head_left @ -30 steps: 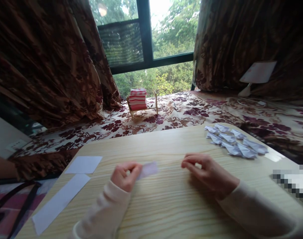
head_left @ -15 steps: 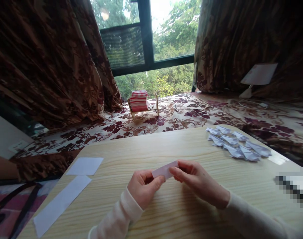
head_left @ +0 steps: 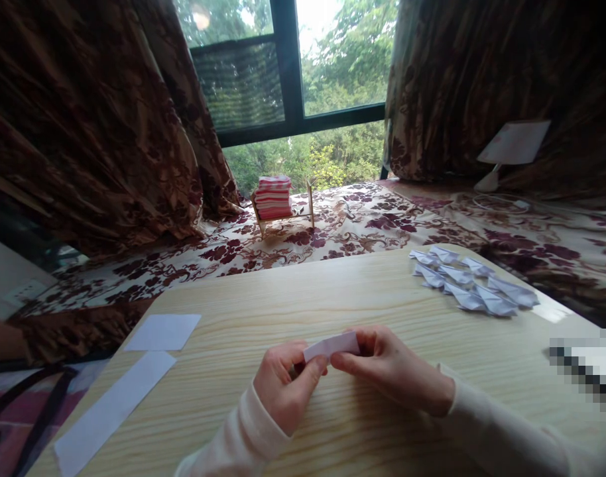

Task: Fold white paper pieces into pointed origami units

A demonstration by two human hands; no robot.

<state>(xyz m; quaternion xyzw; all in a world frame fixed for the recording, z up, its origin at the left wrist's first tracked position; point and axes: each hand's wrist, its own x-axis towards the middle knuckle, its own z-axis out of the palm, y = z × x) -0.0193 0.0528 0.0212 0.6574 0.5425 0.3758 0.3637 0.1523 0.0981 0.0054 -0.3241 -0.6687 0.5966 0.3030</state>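
Note:
A small strip of white paper [head_left: 333,345] is pinched between both my hands just above the wooden table [head_left: 333,291]. My left hand [head_left: 283,384] grips its left end with thumb and fingers closed. My right hand [head_left: 390,371] holds the right end, fingers curled round it. Both wrists wear cream sleeves and rest near the table's front edge.
A pile of several folded white paper pieces [head_left: 472,285] lies at the table's back right. A white paper sheet [head_left: 162,331] and a long white strip [head_left: 111,411] lie at the left. A small wooden rack with striped cloth [head_left: 276,199] stands on the floral bedding beyond.
My left hand carried the paper piece rightward to meet my right hand. Both hands now pinch it together, and it sits flatter between the fingers.

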